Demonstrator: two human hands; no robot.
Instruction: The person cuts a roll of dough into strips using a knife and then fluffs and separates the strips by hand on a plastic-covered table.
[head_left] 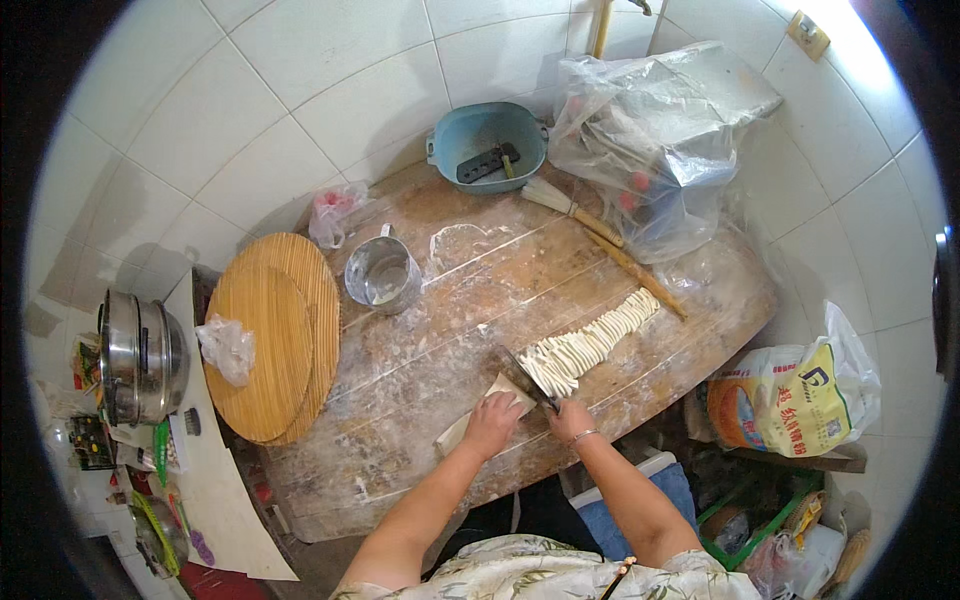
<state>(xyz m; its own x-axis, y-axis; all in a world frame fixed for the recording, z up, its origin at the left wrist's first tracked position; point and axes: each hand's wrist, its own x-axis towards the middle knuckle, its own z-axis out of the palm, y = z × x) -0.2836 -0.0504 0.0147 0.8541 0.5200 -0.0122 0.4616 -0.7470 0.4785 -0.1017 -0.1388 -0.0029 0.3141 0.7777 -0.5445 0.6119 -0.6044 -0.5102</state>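
One broad wooden desk (450,400), dusted with flour, carries everything, and places below are given from it. On its back right end a large clear plastic bag (660,140) covers a bulky machine. Overhanging its left edge lie two round bamboo mats (275,340), stacked, with a crumpled plastic bag (228,348) on top. At its back edge sits a blue basin (488,145). Off its right side, lower down, stands a printed flour sack (790,400). Off its left side is a steel pot (140,358). Near its middle, toward the mats, stands a small steel pail (381,275). A rolling pin (640,275) and a small straw brush (565,205) lie along its back right part.

A row of cut dough strips (590,345) runs diagonally across the desk's front right part. At the row's near end, the folded dough sheet (480,415) lies by the front edge. The left hand (490,425) presses flat on that dough, fingers spread and curled over it. The right hand (570,420) has its fingers closed round the handle of a knife (525,375), whose blade meets the dough just beside the last strip.
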